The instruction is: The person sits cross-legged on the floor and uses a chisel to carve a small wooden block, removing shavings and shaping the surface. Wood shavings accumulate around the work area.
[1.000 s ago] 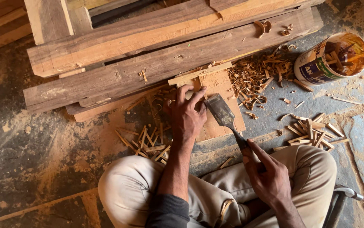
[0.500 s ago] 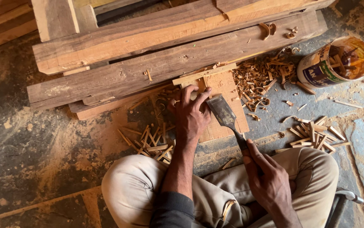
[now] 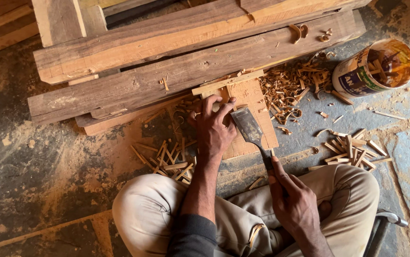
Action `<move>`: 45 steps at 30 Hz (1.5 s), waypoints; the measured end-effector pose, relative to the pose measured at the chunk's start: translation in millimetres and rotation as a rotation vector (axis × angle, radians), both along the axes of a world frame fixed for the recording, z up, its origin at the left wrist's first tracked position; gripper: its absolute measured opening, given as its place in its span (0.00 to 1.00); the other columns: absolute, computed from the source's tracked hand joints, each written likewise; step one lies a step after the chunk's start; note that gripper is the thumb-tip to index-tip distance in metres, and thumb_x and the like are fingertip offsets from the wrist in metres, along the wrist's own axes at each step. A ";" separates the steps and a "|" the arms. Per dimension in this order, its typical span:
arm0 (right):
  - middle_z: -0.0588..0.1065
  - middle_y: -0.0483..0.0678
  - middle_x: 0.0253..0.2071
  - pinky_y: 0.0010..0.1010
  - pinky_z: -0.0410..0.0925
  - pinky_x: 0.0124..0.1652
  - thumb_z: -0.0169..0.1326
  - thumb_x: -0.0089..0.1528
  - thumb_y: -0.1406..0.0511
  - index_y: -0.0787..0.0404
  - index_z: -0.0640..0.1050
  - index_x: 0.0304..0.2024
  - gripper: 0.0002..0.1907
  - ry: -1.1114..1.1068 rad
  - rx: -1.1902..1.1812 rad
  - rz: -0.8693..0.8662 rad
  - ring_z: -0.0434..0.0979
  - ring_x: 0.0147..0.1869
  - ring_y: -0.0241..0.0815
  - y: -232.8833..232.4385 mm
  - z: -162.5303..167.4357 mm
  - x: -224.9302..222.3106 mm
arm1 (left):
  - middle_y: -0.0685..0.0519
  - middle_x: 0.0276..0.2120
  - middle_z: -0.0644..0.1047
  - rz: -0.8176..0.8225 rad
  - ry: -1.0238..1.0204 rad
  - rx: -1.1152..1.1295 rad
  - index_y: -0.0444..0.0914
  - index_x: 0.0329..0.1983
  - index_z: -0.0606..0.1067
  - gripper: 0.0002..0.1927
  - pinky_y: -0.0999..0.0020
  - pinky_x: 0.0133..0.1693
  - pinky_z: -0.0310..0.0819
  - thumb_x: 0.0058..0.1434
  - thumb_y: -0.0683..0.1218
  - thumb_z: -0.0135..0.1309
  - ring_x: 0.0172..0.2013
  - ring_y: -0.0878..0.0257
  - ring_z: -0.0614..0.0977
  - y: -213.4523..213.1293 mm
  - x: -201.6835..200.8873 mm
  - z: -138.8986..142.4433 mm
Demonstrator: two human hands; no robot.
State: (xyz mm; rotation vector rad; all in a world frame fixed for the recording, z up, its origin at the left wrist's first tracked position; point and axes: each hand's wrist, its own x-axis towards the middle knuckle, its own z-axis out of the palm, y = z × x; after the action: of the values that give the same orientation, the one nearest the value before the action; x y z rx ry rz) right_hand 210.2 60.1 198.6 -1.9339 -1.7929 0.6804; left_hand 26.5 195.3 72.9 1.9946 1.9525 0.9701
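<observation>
Left hand [image 3: 213,128], fingers spread, presses flat wooden board [image 3: 257,102] at frame centre. Right hand [image 3: 294,202] wraps fingers round chisel [image 3: 253,133] handle, lower right. Chisel likely stiff, sharp-edged: hold handle only.

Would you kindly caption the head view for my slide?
Left hand steadies a small board while right hand holds a chisel.
</observation>
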 end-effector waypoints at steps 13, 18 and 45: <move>0.77 0.55 0.24 0.44 0.69 0.23 0.54 0.63 0.60 0.48 0.73 0.65 0.25 -0.094 0.065 0.009 0.79 0.24 0.53 22.3 -3.5 -3.7 | 0.58 0.42 0.70 0.097 -0.248 0.170 0.49 0.25 0.77 0.12 0.48 0.54 0.68 0.50 0.41 0.71 0.50 0.60 0.74 26.1 17.1 -12.7; 0.77 0.54 0.21 0.46 0.69 0.23 0.55 0.62 0.59 0.46 0.74 0.64 0.26 -0.184 0.011 -0.027 0.79 0.23 0.53 38.1 -12.6 -14.3 | 0.58 0.36 0.68 0.071 -0.366 0.059 0.44 0.22 0.73 0.15 0.59 0.46 0.73 0.49 0.36 0.68 0.42 0.61 0.74 39.5 12.5 -23.4; 0.77 0.57 0.23 0.50 0.69 0.24 0.54 0.64 0.58 0.46 0.72 0.66 0.26 -0.203 0.002 -0.001 0.78 0.24 0.59 60.2 -14.6 -25.6 | 0.52 0.46 0.72 0.059 -0.324 0.123 0.47 0.45 0.77 0.21 0.56 0.51 0.74 0.50 0.36 0.67 0.49 0.57 0.76 39.3 7.5 -30.7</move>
State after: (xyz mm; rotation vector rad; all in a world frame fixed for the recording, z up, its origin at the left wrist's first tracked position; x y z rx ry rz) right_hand 184.5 120.3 184.0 -2.0663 -1.9091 0.4957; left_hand 34.0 234.6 42.2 1.7138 1.8202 1.3614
